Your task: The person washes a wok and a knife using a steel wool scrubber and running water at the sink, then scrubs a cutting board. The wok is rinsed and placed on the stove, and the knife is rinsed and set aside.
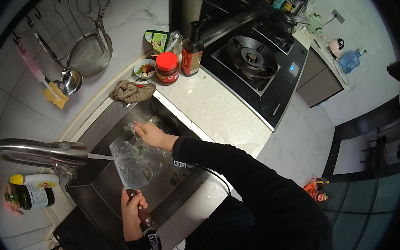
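My left hand (132, 207) grips the brown wooden handle of a cleaver (130, 166). Its broad blade lies under the faucet's stream, and water fans out across the metal. The steel faucet (68, 152) reaches in from the left. Over the far part of the sink, my right hand (151, 134) pinches a silvery clump (129, 128) that looks like a steel-wool scrubber; the fingers partly hide it. Both hands are above the stainless-steel sink (99, 180). Bits of green leaf (176, 179) and other scraps lie wet on its floor.
A rag (133, 91) rests on the sink's rim near a red-lidded jar (167, 69), a small bowl (145, 68) and a dark sauce bottle (192, 50). Right of these is a gas hob (251, 58). Detergent bottles (35, 180) stand left; a black board (88, 238) lies below.
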`<state>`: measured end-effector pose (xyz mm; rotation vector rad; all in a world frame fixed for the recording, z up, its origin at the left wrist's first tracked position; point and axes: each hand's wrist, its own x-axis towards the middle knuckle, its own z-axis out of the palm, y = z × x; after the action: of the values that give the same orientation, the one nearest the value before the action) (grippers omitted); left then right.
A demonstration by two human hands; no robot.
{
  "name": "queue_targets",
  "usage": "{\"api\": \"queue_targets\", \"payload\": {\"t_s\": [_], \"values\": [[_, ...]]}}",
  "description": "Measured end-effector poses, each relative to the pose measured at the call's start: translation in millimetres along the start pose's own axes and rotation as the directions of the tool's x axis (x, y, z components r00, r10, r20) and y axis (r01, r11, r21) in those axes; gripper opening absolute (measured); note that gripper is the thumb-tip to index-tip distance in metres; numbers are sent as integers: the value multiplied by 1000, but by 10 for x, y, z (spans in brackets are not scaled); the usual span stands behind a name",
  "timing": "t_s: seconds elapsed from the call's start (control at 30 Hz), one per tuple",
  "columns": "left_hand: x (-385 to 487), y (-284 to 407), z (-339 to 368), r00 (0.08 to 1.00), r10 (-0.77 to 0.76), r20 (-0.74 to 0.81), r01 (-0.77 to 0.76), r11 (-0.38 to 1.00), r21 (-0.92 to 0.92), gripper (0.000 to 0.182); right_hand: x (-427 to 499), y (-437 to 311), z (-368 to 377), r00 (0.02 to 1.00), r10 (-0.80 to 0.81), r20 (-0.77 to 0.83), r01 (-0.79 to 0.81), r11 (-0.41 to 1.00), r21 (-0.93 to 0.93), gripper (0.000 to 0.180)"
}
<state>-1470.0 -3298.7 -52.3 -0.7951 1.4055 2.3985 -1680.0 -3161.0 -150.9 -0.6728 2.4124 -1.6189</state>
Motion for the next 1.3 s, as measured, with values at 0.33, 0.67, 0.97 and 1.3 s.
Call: {"api": "queue_targets", "payload": {"t_s": [0.33,0.67,0.97,1.3], "values": [[161,78,108,992,13,124,0,995,-104,33,-536,-767,158,802,-229,551,350,928,-124,52],[22,40,-1,998,4,61,4,991,-135,34,-367,-152,147,957,22,288,-22,1000,-2,44],[112,21,-106,902,424,77,-110,54,992,86,-484,-436,-54,929,-279,243,311,945,-103,38],[-18,113,79,913,407,28,-70,88,994,84,-322,-531,334,822,-322,469,562,593,-577,42]]}}
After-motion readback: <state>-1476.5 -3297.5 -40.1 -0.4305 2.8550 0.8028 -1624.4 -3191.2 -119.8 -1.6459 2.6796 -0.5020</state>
